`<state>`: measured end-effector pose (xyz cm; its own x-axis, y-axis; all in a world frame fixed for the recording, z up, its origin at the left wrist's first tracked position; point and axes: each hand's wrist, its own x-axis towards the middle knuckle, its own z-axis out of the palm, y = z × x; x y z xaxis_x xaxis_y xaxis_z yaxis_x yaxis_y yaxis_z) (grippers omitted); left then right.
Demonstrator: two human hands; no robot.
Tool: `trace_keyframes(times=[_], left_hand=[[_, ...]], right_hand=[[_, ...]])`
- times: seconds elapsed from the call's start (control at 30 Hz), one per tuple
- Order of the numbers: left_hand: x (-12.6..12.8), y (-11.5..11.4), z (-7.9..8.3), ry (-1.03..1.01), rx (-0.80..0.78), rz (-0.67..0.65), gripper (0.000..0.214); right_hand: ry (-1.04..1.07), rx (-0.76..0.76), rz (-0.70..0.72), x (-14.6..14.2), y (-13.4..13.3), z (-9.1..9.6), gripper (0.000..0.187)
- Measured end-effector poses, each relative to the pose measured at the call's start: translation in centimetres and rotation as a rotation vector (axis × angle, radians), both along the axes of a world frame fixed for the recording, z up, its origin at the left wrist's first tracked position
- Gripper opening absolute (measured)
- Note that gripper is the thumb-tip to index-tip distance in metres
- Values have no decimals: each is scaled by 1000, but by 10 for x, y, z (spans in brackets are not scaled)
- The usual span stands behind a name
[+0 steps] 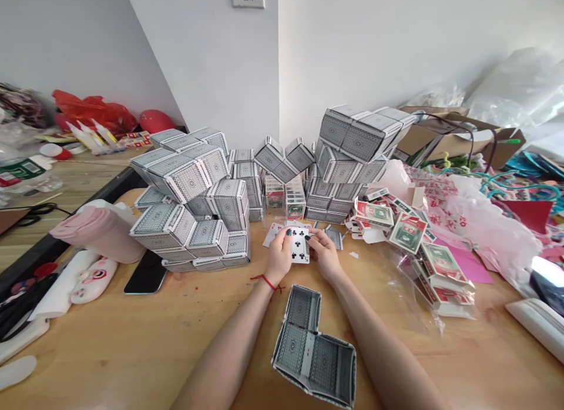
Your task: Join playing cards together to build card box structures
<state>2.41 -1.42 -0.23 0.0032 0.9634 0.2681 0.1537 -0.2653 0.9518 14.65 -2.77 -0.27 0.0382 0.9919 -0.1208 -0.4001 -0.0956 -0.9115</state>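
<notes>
Between my two hands is a playing card [298, 245], a five of clubs facing me; whether more cards lie behind it I cannot tell. My left hand [281, 254] grips its left edge with the thumb on the face. On the right edge, my right hand [324, 251] pinches it with thumb and fingers. Loose cards [273, 232] lie on the table just behind my hands. Nearer to me, between my forearms, sits an L-shaped open piece [308, 351] built from grey-backed cards.
Grey card-box stacks stand at the left [189, 210] and right [348, 145]. Red and green card boxes [409, 234] pile up beside plastic bags [458, 204]. A phone [145, 273], a pink roll [99, 234] and a white pouch [93, 281] lie at left on the wooden table [198, 328].
</notes>
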Motion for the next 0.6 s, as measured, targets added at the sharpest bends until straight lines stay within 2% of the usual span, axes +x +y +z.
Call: trace_keyframes(times=[0.27,0.6], left_hand=[[-1,-6,8,13,27,-91,25],[-1,-4,7,-35,-14,-84,22]], right_hand=[[56,9,18,1,0,0,25],[17,30,52,-1,-1,1,20]])
